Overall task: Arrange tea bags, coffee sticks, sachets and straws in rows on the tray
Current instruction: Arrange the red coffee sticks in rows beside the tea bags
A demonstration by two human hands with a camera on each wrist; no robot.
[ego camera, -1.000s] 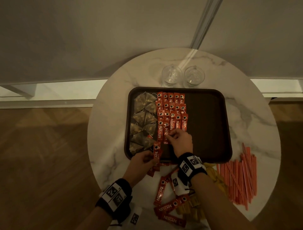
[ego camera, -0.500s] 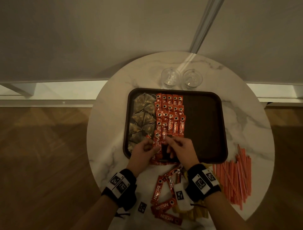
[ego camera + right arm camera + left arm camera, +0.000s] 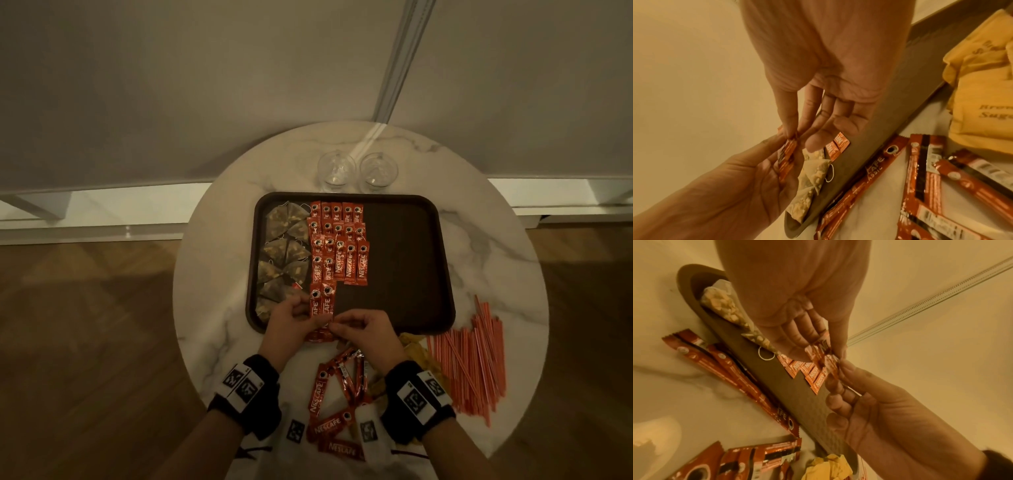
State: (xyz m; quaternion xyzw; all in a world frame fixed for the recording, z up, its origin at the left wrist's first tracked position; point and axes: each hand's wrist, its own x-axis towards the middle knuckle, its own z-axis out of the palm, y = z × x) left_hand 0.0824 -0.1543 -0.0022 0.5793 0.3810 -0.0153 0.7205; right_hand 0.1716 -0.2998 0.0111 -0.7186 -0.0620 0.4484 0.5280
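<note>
1. The left hand [image 3: 287,320] is hovering over the near left part of the dark brown rectangular plastic tray [image 3: 407,246], with its fingers curled around a pair of red coffee sticks [image 3: 322,301] that are standing side by side over the tray floor.
2. The right hand [image 3: 366,329] is pinching the near end of the same red sticks between thumb and forefinger, while its other fingers [image 3: 846,120] are hanging loosely curled.
3. The pyramid-shaped translucent tea bags [image 3: 282,250] are lying in a column along the tray's left side.
4. More red coffee sticks [image 3: 339,240] are lying in overlapping rows just right of the tea bags, and the right half of the tray is showing bare floor.
5. Loose red coffee sticks [image 3: 339,394] are lying scattered on the round white marble table [image 3: 219,274] between the two wrists, with some touching the tray's near rim.
6. Yellow paper sugar sachets [image 3: 980,91] are sitting in a pile near the tray's near right corner.
7. Thin orange straws [image 3: 472,359] are lying in a loose bundle on the table to the right of the sachets.
8. Two clear glasses [image 3: 356,169] are standing side by side just beyond the tray's far rim.
</note>
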